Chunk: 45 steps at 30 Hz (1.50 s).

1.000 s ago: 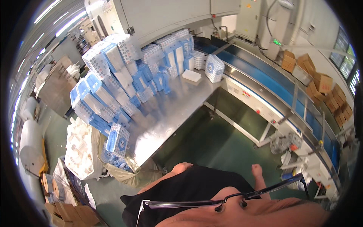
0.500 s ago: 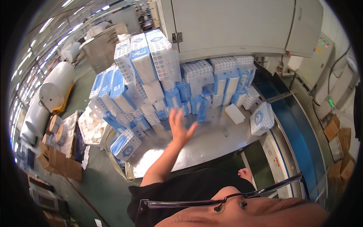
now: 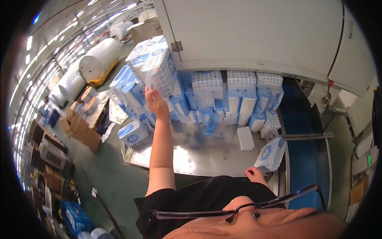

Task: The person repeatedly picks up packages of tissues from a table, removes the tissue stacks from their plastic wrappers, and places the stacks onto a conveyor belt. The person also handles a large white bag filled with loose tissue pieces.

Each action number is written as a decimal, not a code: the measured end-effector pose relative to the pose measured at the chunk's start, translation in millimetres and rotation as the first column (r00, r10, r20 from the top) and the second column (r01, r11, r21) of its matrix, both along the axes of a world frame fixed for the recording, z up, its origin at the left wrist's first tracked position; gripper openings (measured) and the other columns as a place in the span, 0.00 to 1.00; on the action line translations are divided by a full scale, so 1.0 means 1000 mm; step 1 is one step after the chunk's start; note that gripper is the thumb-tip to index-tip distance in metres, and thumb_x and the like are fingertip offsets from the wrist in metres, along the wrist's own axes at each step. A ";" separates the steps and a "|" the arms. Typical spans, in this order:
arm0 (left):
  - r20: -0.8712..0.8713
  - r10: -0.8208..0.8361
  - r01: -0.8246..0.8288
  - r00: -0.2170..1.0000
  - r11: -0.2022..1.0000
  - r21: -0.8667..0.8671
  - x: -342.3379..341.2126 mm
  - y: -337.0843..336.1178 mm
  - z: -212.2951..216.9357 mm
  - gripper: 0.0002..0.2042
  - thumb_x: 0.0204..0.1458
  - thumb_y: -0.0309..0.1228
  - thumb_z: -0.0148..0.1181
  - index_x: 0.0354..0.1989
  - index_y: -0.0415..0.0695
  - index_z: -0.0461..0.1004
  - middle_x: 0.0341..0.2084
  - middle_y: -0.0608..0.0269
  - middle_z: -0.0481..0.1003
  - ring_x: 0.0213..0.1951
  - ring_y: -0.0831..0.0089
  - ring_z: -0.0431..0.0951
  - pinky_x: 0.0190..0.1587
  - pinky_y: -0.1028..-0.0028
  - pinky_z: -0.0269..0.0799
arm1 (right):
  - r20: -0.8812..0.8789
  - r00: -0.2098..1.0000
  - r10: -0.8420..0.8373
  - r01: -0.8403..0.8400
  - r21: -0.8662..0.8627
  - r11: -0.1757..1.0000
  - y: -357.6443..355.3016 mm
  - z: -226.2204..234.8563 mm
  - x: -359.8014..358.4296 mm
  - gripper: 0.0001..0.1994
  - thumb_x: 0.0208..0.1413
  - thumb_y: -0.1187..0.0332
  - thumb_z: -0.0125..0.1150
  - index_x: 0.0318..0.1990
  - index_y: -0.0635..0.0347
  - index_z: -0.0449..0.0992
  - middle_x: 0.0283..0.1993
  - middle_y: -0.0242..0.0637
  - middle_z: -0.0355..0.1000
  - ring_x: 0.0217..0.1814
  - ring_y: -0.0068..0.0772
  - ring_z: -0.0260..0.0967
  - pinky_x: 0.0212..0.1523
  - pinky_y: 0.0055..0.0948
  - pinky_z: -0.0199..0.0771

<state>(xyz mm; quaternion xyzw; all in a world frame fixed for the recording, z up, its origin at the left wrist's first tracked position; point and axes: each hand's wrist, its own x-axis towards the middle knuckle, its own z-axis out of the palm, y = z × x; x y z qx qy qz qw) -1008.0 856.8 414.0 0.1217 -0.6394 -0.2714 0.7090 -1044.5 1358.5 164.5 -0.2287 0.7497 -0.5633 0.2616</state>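
Note:
Several blue-and-white plastic-wrapped tissue packs stand piled along the back of a metal table (image 3: 199, 159). My left hand (image 3: 156, 104) reaches up to the tall stack at the left, with its fingers closed on the loose clear film at the lower end of a printed tissue pack (image 3: 159, 71). That pack tilts at the top of the stack. My right hand (image 3: 255, 174) stays low by the table's front edge, fingers curled and apparently holding nothing. Near it a single tissue pack (image 3: 270, 154) leans at the table's right end. A bare white block of tissue (image 3: 245, 138) lies behind that pack.
A grey machine cabinet (image 3: 254, 32) rises behind the packs. Along the right runs a blue conveyor belt (image 3: 304, 167) with metal rails. One pack (image 3: 133, 133) sits at the table's left corner. Large white paper rolls (image 3: 99, 57) and a cardboard box (image 3: 81, 129) stand farther left.
My left hand has gone from open in the air to closed on the film of a stacked tissue pack. My right hand has come nearer the pack at the right. The view has shifted.

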 end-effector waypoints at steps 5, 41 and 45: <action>-0.142 0.324 -0.316 0.935 0.946 0.080 0.126 0.042 -0.027 0.07 0.63 0.32 0.45 0.40 0.41 0.65 0.48 0.52 0.71 0.45 0.61 0.72 0.49 0.63 0.69 | -0.070 0.982 0.175 -0.172 0.052 0.984 0.009 0.017 -0.033 0.10 0.57 0.63 0.63 0.37 0.61 0.77 0.29 0.33 0.76 0.29 0.21 0.72 0.33 0.25 0.73; 0.468 -0.261 -0.038 0.844 0.842 0.538 0.145 0.019 -0.279 0.15 0.56 0.30 0.62 0.50 0.39 0.77 0.51 0.53 0.71 0.52 0.68 0.72 0.51 0.73 0.69 | -0.450 0.855 0.258 -0.205 0.163 0.965 -0.156 0.062 -0.042 0.59 0.29 0.65 0.82 0.72 0.49 0.48 0.66 0.46 0.60 0.68 0.50 0.58 0.67 0.43 0.58; 0.468 -0.532 0.099 0.706 0.728 0.679 0.140 0.048 -0.278 0.16 0.55 0.31 0.64 0.52 0.42 0.76 0.50 0.57 0.72 0.46 0.73 0.73 0.43 0.76 0.72 | -0.180 0.957 0.228 -0.202 0.152 0.967 -0.145 0.014 -0.048 0.64 0.26 0.64 0.83 0.73 0.53 0.43 0.69 0.50 0.55 0.73 0.55 0.49 0.70 0.41 0.55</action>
